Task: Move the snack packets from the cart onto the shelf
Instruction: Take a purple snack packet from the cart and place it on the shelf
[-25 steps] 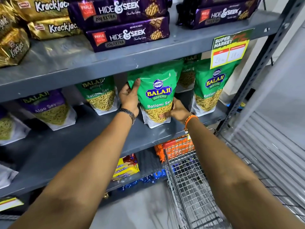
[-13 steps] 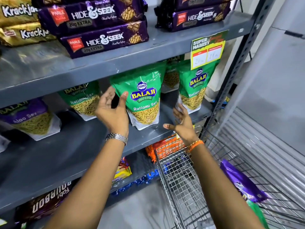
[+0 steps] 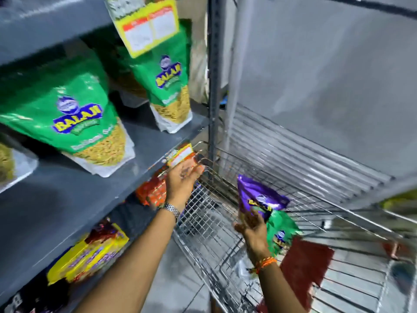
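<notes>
Reaching into the cart (image 3: 293,199), the right hand (image 3: 250,224) pinches the light, crinkly purple packet (image 3: 259,199) at its lower edge; left hand (image 3: 182,181) hovers spread, empty.

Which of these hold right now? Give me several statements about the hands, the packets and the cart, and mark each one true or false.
1. The right hand is at a purple packet in the cart. True.
2. The left hand holds a green packet. False: it is open and holds nothing.
3. A green packet lies in the cart under the purple one. True.
4. The shelf has only purple packets standing on it. False: the ones in view are green Balaji packets.
</notes>
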Tool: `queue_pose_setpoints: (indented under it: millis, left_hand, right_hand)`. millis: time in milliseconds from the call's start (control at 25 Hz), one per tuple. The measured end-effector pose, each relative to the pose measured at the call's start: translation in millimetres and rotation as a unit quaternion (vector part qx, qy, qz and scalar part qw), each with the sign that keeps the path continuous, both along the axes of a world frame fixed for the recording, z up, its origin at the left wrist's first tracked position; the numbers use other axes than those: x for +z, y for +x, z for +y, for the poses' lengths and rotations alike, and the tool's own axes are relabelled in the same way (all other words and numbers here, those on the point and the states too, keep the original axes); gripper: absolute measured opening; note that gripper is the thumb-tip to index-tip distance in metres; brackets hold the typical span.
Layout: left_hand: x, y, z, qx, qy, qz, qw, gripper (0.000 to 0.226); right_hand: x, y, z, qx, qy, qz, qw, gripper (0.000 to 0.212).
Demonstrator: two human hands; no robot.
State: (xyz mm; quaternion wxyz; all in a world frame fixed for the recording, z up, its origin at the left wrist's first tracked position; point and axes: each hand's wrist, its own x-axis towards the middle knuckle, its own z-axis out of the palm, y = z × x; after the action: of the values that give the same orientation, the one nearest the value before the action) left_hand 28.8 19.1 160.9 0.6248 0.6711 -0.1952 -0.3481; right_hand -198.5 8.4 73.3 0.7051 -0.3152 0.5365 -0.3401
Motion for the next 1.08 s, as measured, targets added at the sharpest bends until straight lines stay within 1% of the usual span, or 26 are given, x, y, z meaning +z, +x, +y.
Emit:
queue_pose_setpoints:
  millis: [80,120,160,200,240,280,320,360,400,440,480,600,640,720,840,920,960,1080]
  left_hand:
    - [-30,-27,-24,-0.083,0.051,0.037,0.995,0.056]
    - [-47,-40,-37,-0.119,0.074,0.057,0.988,0.068]
    - [-65,-52,-49,-0.149,0.090,0.076,0.982,0.082]
    - [-84,-62,-58,-0.173,0.106,0.089,0.975,0.092]
    - [-105,-72,-66,-0.191,0.123,0.100,0.969,0.091]
    - [-125,-80,-73,-0.205,0.136,0.109,0.963,0.081]
    - [-145,-86,-79,-0.216,0.142,0.113,0.959,0.063]
    - [-158,-92,-82,-0.228,0.137,0.117,0.957,0.042]
    - [-170,-99,-86,-0.238,0.126,0.122,0.955,0.026]
    - [-178,-103,-89,-0.238,0.122,0.122,0.956,0.016]
    - [-185,-107,-92,-0.232,0.119,0.118,0.958,0.012]
    - [-200,-112,-97,-0.200,0.114,0.108,0.967,0.019]
    - [-204,-111,-98,-0.190,0.110,0.103,0.970,0.022]
    - [-210,-108,-94,-0.170,0.098,0.097,0.976,0.022]
    - [-209,-101,-77,-0.148,0.104,0.133,0.975,0.027]
    - [-199,-95,-65,-0.162,0.132,0.160,0.965,0.036]
    - [-198,-93,-61,-0.173,0.138,0.175,0.959,0.037]
    - [-191,-88,-50,-0.193,0.131,0.181,0.955,0.020]
  right_hand:
    - [-22,-10,13,-0.010,0.015,0.032,0.999,0.075]
    - [-36,-13,16,-0.004,0.019,0.051,0.999,0.076]
    - [-50,-12,16,-0.001,0.026,0.079,0.997,0.080]
    - [-63,-9,16,0.005,0.036,0.110,0.993,0.085]
    - [-77,-5,16,0.004,0.045,0.132,0.990,0.090]
    - [-88,-3,16,0.005,0.043,0.154,0.987,0.094]
    - [-100,-1,17,0.006,0.036,0.174,0.984,0.098]
    - [-112,1,18,0.008,0.031,0.193,0.981,0.101]
    - [-125,2,17,0.005,0.036,0.208,0.978,0.104]
    - [-125,4,15,0.005,0.038,0.223,0.974,0.109]
    - [-131,5,14,-0.004,0.038,0.232,0.972,0.114]
    - [-142,7,14,-0.022,0.038,0.211,0.977,0.123]
    - [-153,6,14,-0.030,0.036,0.202,0.978,0.123]
    - [-150,5,16,-0.035,0.042,0.217,0.975,0.121]
    - [-125,3,13,-0.022,0.042,0.244,0.969,0.111]
    - [-114,1,7,-0.015,0.052,0.263,0.963,0.107]
    - [-112,1,4,-0.019,0.060,0.269,0.961,0.106]
    - [-107,3,0,-0.020,0.065,0.307,0.949,0.100]
